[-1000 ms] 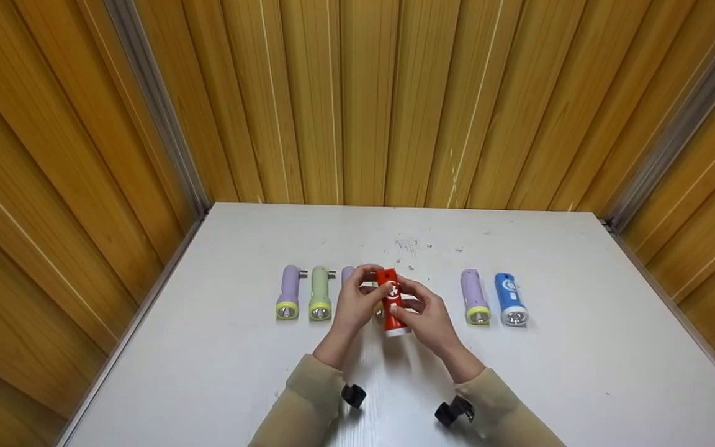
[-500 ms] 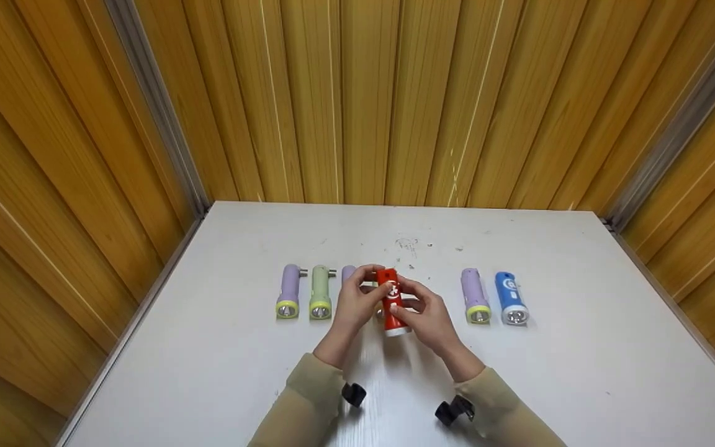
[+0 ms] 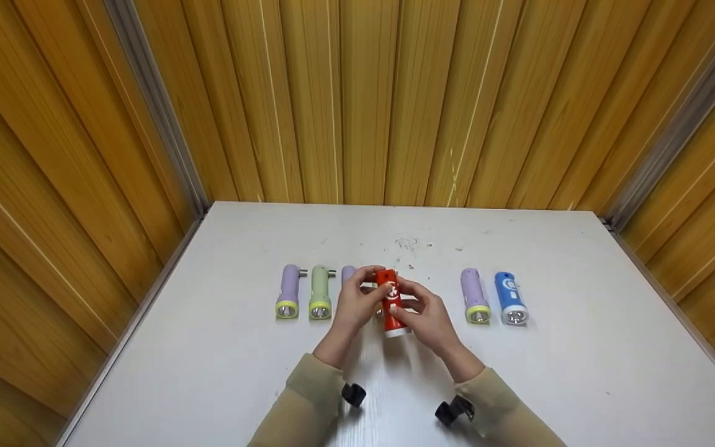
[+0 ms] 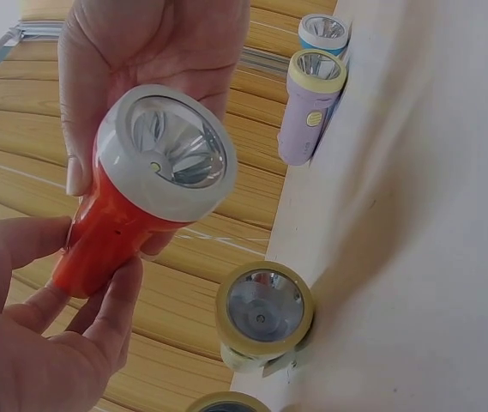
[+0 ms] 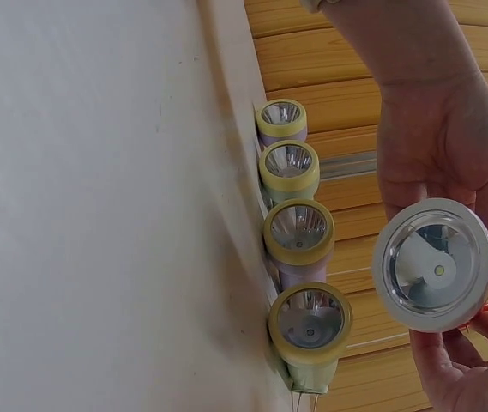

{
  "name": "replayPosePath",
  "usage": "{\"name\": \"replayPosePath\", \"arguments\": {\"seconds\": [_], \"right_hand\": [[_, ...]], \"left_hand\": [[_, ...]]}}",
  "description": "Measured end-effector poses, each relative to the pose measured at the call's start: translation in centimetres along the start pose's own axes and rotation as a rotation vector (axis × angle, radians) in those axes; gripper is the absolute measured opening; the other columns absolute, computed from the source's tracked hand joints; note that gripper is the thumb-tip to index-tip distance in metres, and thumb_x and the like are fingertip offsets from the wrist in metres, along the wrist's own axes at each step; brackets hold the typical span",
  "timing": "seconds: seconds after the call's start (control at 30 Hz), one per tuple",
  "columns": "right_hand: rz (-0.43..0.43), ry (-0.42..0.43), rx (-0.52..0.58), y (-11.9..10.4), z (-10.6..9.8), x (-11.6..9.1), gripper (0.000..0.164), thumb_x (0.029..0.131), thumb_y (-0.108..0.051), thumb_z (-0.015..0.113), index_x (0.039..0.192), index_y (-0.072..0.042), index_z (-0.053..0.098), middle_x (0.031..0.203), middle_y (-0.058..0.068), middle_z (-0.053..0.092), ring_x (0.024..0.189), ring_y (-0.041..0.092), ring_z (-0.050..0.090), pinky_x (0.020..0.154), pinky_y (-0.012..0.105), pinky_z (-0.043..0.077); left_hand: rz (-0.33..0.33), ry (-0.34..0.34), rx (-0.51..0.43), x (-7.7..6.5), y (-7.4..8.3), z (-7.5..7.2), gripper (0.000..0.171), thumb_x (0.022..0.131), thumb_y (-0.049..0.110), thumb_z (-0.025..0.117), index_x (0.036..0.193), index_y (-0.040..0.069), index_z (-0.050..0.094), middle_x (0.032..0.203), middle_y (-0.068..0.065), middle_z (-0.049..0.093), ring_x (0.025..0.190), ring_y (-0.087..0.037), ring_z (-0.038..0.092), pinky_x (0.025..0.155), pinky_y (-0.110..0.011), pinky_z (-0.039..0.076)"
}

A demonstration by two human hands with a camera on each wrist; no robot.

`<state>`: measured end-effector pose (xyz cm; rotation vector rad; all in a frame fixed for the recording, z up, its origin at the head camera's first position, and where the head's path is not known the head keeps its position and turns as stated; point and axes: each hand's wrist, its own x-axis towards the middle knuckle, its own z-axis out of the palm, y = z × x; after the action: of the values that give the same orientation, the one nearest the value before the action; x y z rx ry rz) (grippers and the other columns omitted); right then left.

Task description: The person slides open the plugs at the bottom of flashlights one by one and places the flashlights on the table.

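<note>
A red flashlight [image 3: 398, 323] with a white head ring and a white emblem is held up above the table between both hands. My left hand [image 3: 353, 304] grips its upper end, thumb on the front near the emblem. My right hand [image 3: 433, 320] pinches it lower down, the thumb at the pale switch. In the left wrist view the red flashlight [image 4: 106, 236] turns its lens toward the camera, and no beam shows. The right wrist view shows its white ring [image 5: 436, 322] face-on. Behind the left hand, a purple flashlight [image 3: 348, 272] is mostly hidden.
Left of the hands lie a purple flashlight [image 3: 290, 288] and a green flashlight [image 3: 320, 288], both with metal prongs out. To the right are another purple flashlight [image 3: 473, 292] and a blue flashlight [image 3: 509, 288]. Wood-patterned panels [image 3: 364, 105] wall in the white table [image 3: 581, 372].
</note>
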<state>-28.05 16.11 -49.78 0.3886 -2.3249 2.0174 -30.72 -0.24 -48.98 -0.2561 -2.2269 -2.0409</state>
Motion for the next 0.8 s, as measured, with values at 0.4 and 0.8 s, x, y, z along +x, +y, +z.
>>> {"name": "replayPosePath", "arguments": {"seconds": [0.4,0.8], "right_hand": [[0.003,-0.009,0.0,0.13,0.04,-0.06,0.056,0.092,0.001,0.071,0.144,0.004,0.053,0.134,0.028,0.061,0.111,0.036,0.069,0.086,0.025,0.059],[-0.004,-0.016,-0.004,0.02,0.07,-0.06,0.056,0.092,0.001,0.071,0.144,0.005,0.053,0.134,0.03,0.06,0.11,0.037,0.069,0.084,0.025,0.06]], "left_hand": [[-0.016,-0.006,0.067,-0.12,0.32,-0.04,0.036,0.091,0.013,0.074,0.125,0.005,0.068,0.117,-0.019,0.067,0.086,-0.02,0.064,0.078,-0.029,0.056],[-0.021,-0.023,0.069,-0.1,0.27,-0.16,0.037,0.091,0.015,0.075,0.126,0.004,0.068,0.117,-0.022,0.068,0.087,-0.023,0.065,0.079,-0.029,0.056]]}}
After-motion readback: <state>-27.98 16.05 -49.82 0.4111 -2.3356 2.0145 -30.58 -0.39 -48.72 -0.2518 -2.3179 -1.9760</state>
